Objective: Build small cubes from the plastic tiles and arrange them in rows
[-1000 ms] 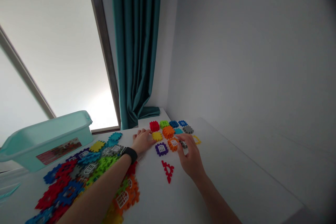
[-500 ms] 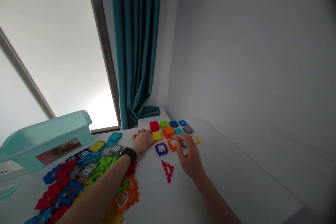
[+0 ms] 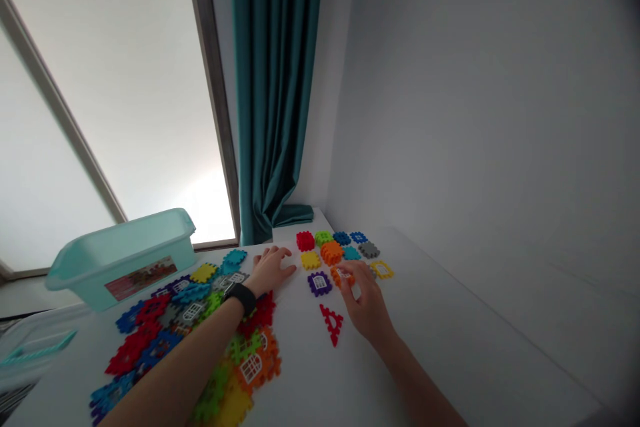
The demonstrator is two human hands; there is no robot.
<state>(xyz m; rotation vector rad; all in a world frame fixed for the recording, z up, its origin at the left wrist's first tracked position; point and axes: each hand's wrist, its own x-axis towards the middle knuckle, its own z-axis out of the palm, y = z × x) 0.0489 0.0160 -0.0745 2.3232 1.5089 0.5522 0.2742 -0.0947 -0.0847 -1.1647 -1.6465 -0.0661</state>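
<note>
Orange waffle tile [image 3: 340, 275] pinched by the right hand [image 3: 365, 303], just beside a purple window tile [image 3: 320, 283]

Far left of the purple window tile, a mint-green plastic tub [image 3: 120, 267] stands on a white table [image 3: 450, 347]. Closer to the tile, a loose spread of interlocking plastic tiles [image 3: 170, 340] in mixed colours lies beneath the left forearm [image 3: 175, 373], which wears a black watch [image 3: 241, 298]. Just left of the purple tile, the left hand [image 3: 270, 271] lies open and palm-down, holding nothing. Above the tile, a red cube [image 3: 305, 241] and other small blocks stand in loose rows; below it lies a red triangular piece [image 3: 331, 324]. To its right, thumb and fingers close on the orange tile, partly hiding it, with the hands well apart. A grey tile [image 3: 369, 249] and a yellow frame [image 3: 381, 270] sit just beyond, so moving the orange tile calls for a clean lift past them.
</note>
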